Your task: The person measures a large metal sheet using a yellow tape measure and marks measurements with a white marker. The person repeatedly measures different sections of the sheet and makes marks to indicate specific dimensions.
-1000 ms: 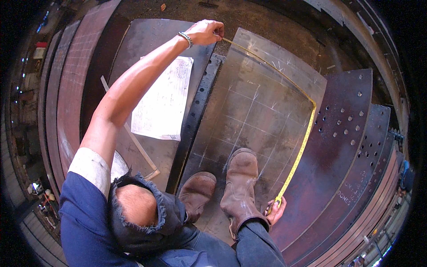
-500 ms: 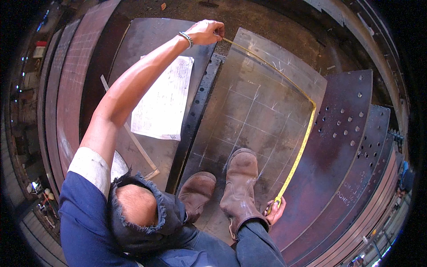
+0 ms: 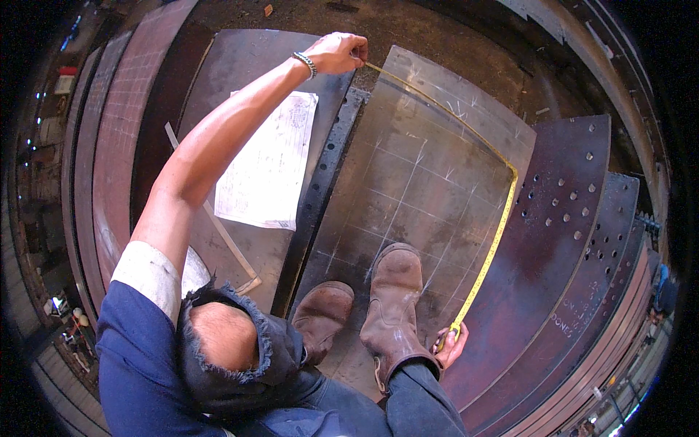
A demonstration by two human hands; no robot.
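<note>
My left hand (image 3: 336, 52), a bracelet on its wrist, is stretched out beyond the far edge of a metal plate. Its fingers pinch the free end of a yellow tape measure (image 3: 495, 244). From there the blade runs over the plate, bends sharply near its far right corner, then comes down along the right side. My right hand (image 3: 455, 345), beside my right boot, is closed round the tape's case, which is partly hidden. White chalk lines form a grid on the steel plate (image 3: 408, 175) under the blade.
Both my boots (image 3: 397, 291) stand on the plate. Left of it lie a printed paper sheet (image 3: 268, 164) and a flat metal square (image 3: 231, 244). Plates with punched holes (image 3: 557, 197) overlap on the right; reddish steel members (image 3: 135, 95) line the left.
</note>
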